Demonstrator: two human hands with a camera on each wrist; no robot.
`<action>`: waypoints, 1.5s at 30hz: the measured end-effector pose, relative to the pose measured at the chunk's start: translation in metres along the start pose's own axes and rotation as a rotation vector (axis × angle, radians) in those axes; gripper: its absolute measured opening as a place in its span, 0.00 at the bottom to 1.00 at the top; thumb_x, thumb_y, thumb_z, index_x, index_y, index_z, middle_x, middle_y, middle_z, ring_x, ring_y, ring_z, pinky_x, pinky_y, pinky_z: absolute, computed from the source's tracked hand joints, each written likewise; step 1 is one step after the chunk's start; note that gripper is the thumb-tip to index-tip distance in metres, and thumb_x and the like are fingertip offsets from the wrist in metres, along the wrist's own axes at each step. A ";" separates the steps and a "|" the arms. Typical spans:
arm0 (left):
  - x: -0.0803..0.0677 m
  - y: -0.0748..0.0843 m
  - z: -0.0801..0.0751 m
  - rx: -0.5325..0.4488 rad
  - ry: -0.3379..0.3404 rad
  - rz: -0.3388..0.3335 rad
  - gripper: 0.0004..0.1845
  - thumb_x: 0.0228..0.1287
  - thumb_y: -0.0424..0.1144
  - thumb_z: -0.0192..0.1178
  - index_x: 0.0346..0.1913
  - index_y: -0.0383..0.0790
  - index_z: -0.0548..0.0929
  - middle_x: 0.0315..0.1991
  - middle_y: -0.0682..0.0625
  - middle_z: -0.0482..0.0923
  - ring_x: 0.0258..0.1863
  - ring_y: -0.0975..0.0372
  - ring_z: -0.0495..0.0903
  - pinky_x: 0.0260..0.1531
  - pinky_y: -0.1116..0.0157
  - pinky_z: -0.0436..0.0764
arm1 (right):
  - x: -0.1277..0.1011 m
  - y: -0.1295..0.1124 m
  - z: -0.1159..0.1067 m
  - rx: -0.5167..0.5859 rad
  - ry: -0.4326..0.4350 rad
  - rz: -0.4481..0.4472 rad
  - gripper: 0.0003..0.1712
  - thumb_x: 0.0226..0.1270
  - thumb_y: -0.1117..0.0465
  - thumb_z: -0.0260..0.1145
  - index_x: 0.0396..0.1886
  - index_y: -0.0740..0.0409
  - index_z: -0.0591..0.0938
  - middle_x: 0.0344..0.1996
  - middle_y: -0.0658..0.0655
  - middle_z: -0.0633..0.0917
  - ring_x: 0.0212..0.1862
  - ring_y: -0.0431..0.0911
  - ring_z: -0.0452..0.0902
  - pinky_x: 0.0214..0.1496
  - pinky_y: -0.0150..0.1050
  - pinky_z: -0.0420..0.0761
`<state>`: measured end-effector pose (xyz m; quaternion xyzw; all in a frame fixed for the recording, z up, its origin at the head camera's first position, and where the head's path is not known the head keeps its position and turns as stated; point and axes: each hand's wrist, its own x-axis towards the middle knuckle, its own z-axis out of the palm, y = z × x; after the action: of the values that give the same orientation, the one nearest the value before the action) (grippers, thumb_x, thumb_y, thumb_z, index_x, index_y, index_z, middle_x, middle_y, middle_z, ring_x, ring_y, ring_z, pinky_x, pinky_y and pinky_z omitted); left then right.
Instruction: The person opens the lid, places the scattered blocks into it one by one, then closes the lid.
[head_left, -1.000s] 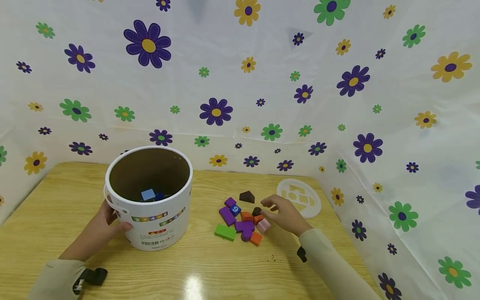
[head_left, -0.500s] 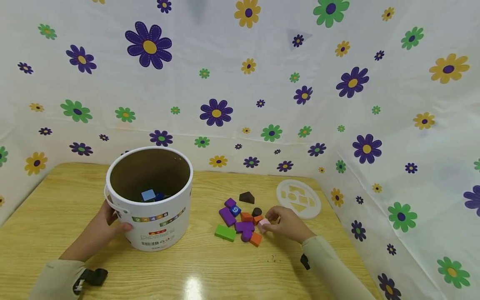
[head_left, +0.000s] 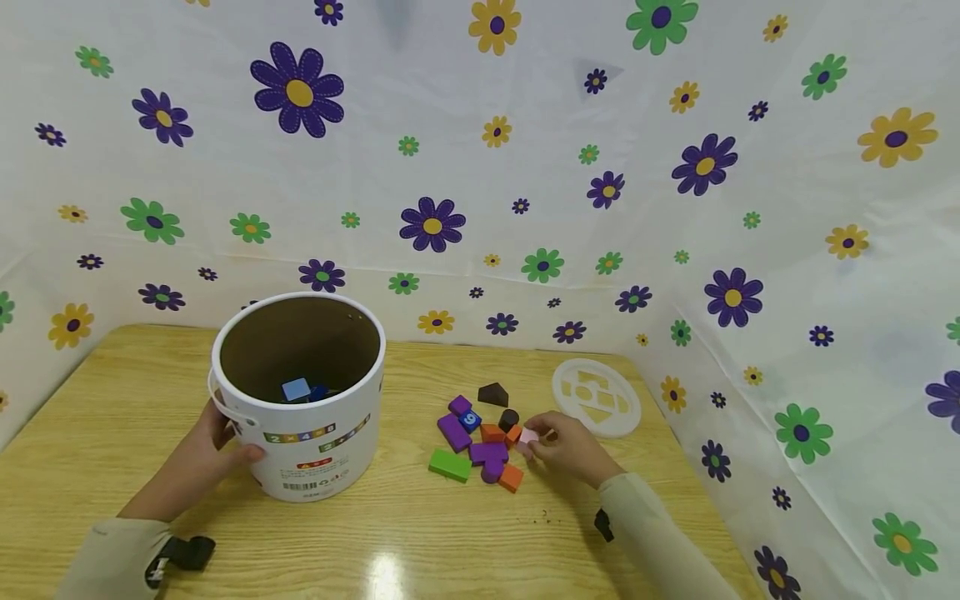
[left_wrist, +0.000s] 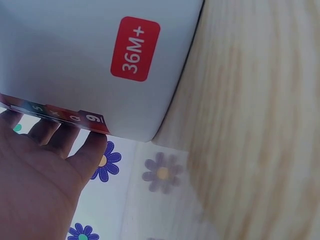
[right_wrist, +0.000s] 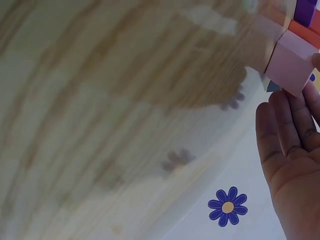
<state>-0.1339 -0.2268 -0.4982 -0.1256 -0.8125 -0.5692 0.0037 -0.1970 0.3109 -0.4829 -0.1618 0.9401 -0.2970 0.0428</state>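
The white bucket [head_left: 300,400] is the landmark on the wooden table [head_left: 112,400]. The left wrist view shows a red label on its wall reading "36M+" [left_wrist: 135,48], and a coloured strip with small figures, of which a "9" can be read. In the head view the same strip runs round the bucket's front with number and sign tiles too small to read, above a red mark and a barcode. Inside the bucket lies a light blue block [head_left: 296,389] with a darker blue one beside it.

The left hand [head_left: 202,454] rests against the bucket's left side, fingers fairly straight along the wall just under the white handle [head_left: 225,410], thumb on the front.

To the right of the bucket lies a cluster of wooden blocks: a green block [head_left: 450,464] nearest the bucket, a purple block [head_left: 453,432], a blue cube marked "6" [head_left: 470,419], orange pieces, a dark brown house-shaped block [head_left: 492,393] at the far edge. On the cluster's right side the right hand [head_left: 570,448] pinches a pink block [head_left: 528,437] between curled fingertips; the right wrist view shows the pink block [right_wrist: 292,62] at the fingertips, close above the table. Further right of the bucket, beyond the hand, lies a white round shape-sorter lid [head_left: 597,397] with cut-out holes. A flowered cloth [head_left: 480,167] stands behind and to the sides.
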 end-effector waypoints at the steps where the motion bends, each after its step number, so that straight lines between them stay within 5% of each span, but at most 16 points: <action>1: 0.000 0.000 0.000 0.001 -0.001 0.000 0.52 0.74 0.54 0.63 0.83 0.59 0.35 0.80 0.33 0.44 0.76 0.30 0.47 0.67 0.24 0.52 | 0.000 0.000 0.000 0.005 -0.006 -0.006 0.14 0.70 0.64 0.69 0.53 0.57 0.86 0.47 0.51 0.87 0.49 0.46 0.82 0.54 0.44 0.86; 11: 0.000 -0.001 0.001 0.001 -0.002 -0.009 0.52 0.74 0.54 0.63 0.83 0.56 0.35 0.79 0.33 0.45 0.75 0.31 0.48 0.67 0.24 0.52 | 0.002 0.012 -0.013 0.009 -0.085 -0.109 0.17 0.68 0.56 0.75 0.52 0.57 0.84 0.42 0.48 0.85 0.45 0.45 0.80 0.48 0.40 0.86; 16: -0.001 0.001 0.000 0.010 0.003 -0.015 0.52 0.74 0.54 0.63 0.83 0.58 0.34 0.79 0.32 0.44 0.75 0.30 0.48 0.67 0.24 0.52 | 0.004 0.014 -0.014 0.005 -0.081 -0.093 0.11 0.69 0.56 0.74 0.46 0.55 0.85 0.37 0.46 0.85 0.42 0.41 0.81 0.47 0.39 0.86; 23: -0.001 0.000 0.000 0.017 0.005 -0.007 0.51 0.75 0.52 0.62 0.83 0.62 0.34 0.80 0.33 0.44 0.75 0.29 0.47 0.67 0.24 0.52 | 0.005 0.008 -0.009 -0.025 -0.051 -0.011 0.08 0.71 0.59 0.72 0.47 0.52 0.87 0.42 0.47 0.88 0.47 0.45 0.84 0.57 0.50 0.85; 24: -0.001 0.000 0.000 0.016 0.005 -0.002 0.51 0.75 0.52 0.62 0.83 0.63 0.34 0.80 0.33 0.44 0.75 0.30 0.48 0.73 0.32 0.54 | 0.005 0.007 -0.009 -0.033 -0.047 -0.002 0.08 0.71 0.59 0.72 0.47 0.52 0.87 0.42 0.47 0.88 0.48 0.45 0.84 0.57 0.51 0.84; 28: -0.001 -0.001 0.001 0.006 0.001 0.009 0.50 0.75 0.53 0.62 0.83 0.64 0.35 0.79 0.34 0.45 0.75 0.32 0.49 0.73 0.32 0.55 | 0.005 0.004 -0.007 -0.044 -0.042 0.034 0.08 0.70 0.58 0.73 0.46 0.50 0.88 0.41 0.46 0.88 0.48 0.44 0.84 0.59 0.51 0.83; 30: -0.001 0.000 0.001 0.012 -0.001 0.008 0.49 0.75 0.54 0.61 0.83 0.64 0.35 0.79 0.36 0.46 0.75 0.33 0.50 0.78 0.51 0.60 | 0.005 0.003 -0.008 -0.046 -0.041 0.029 0.08 0.70 0.57 0.73 0.46 0.51 0.88 0.41 0.46 0.88 0.48 0.45 0.84 0.59 0.52 0.83; 31: -0.001 0.000 0.001 0.013 0.000 0.008 0.49 0.75 0.54 0.61 0.83 0.63 0.35 0.79 0.36 0.46 0.75 0.33 0.50 0.77 0.51 0.60 | 0.005 0.003 -0.009 -0.048 -0.041 0.022 0.09 0.70 0.56 0.73 0.47 0.51 0.88 0.41 0.46 0.88 0.48 0.45 0.84 0.58 0.52 0.83; 33: -0.002 0.001 0.000 0.022 0.000 0.008 0.49 0.76 0.54 0.60 0.83 0.63 0.36 0.79 0.36 0.47 0.75 0.34 0.51 0.71 0.70 0.62 | 0.004 0.003 -0.010 -0.038 -0.047 0.009 0.10 0.70 0.55 0.73 0.47 0.51 0.88 0.42 0.46 0.89 0.48 0.45 0.84 0.58 0.52 0.83; 34: -0.002 0.001 0.000 0.021 0.001 0.010 0.49 0.76 0.54 0.60 0.83 0.62 0.36 0.79 0.36 0.47 0.75 0.34 0.51 0.70 0.71 0.62 | 0.004 0.003 -0.010 -0.033 -0.051 0.003 0.11 0.70 0.54 0.73 0.47 0.51 0.88 0.42 0.46 0.89 0.49 0.45 0.84 0.58 0.52 0.83; 35: -0.002 0.001 0.000 0.016 0.001 0.011 0.49 0.76 0.54 0.61 0.83 0.62 0.36 0.79 0.36 0.47 0.75 0.34 0.51 0.71 0.70 0.62 | 0.004 0.003 -0.011 -0.027 -0.053 -0.003 0.11 0.70 0.54 0.73 0.47 0.51 0.88 0.42 0.46 0.89 0.49 0.45 0.84 0.58 0.53 0.83; 37: -0.002 0.000 0.000 0.004 0.001 0.014 0.49 0.75 0.53 0.61 0.83 0.62 0.36 0.79 0.35 0.47 0.75 0.33 0.50 0.78 0.51 0.60 | 0.004 0.003 -0.011 -0.016 -0.060 -0.006 0.11 0.70 0.53 0.73 0.48 0.50 0.88 0.42 0.45 0.88 0.49 0.45 0.84 0.59 0.52 0.83; 40: -0.002 0.000 0.001 -0.014 0.002 0.015 0.50 0.75 0.52 0.62 0.83 0.61 0.36 0.79 0.33 0.46 0.75 0.32 0.48 0.67 0.24 0.52 | 0.005 0.004 -0.011 -0.008 -0.067 -0.005 0.12 0.70 0.52 0.73 0.48 0.50 0.88 0.42 0.45 0.88 0.49 0.44 0.83 0.60 0.53 0.82; 45: -0.001 0.000 0.000 0.005 0.005 -0.009 0.51 0.74 0.55 0.62 0.83 0.61 0.35 0.79 0.33 0.45 0.75 0.30 0.48 0.67 0.24 0.52 | 0.006 0.005 -0.009 -0.003 -0.063 0.006 0.13 0.69 0.50 0.73 0.48 0.49 0.88 0.43 0.45 0.88 0.51 0.46 0.84 0.60 0.53 0.82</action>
<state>-0.1335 -0.2270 -0.4987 -0.1208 -0.8145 -0.5675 0.0035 -0.2054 0.3180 -0.4786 -0.1685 0.9391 -0.2904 0.0729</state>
